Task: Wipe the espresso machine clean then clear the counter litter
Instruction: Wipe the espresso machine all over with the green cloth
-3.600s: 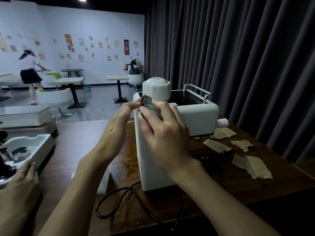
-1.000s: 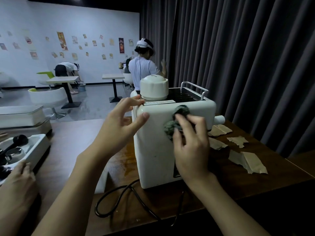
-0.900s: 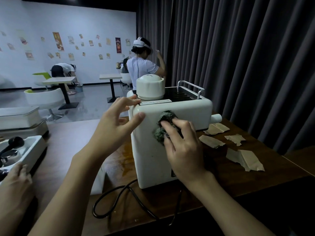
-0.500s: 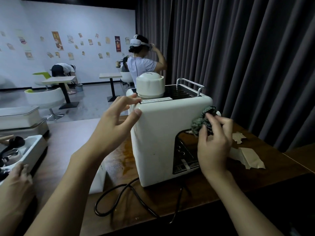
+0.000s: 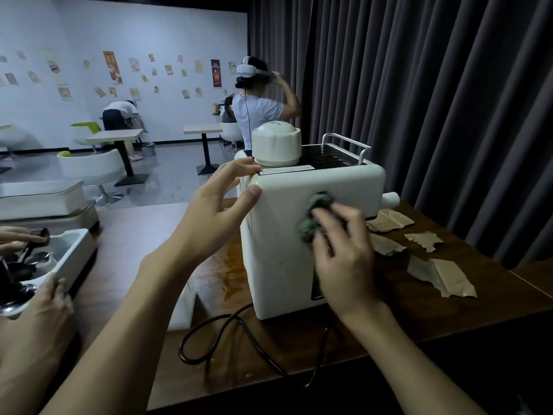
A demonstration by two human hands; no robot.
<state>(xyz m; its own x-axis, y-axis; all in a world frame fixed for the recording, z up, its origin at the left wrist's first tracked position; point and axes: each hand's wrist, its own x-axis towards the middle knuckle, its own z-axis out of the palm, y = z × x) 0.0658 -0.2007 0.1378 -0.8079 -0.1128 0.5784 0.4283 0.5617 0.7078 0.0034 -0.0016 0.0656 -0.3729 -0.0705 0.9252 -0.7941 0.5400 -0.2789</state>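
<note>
A white espresso machine (image 5: 278, 250) stands on the brown wooden counter (image 5: 143, 235), its domed white lid and chrome rail on top. My left hand (image 5: 215, 211) holds its upper left corner, thumb on the near face and fingers over the top edge. My right hand (image 5: 344, 253) presses a crumpled dark green-grey cloth (image 5: 317, 214) against the machine's near face, fingers curled round the cloth. Several torn brown paper scraps (image 5: 440, 277) lie on the counter to the right of the machine.
A black power cord (image 5: 227, 339) loops on the counter in front of the machine. A brown liquid stain (image 5: 230, 265) lies left of it. At the far left another person's hands hold a white tray (image 5: 71, 253) with metal tools. Dark curtains hang behind; people stand further back.
My right hand has slid the cloth from the machine's right edge back left onto the middle of the near face. My left hand keeps its hold on the corner.
</note>
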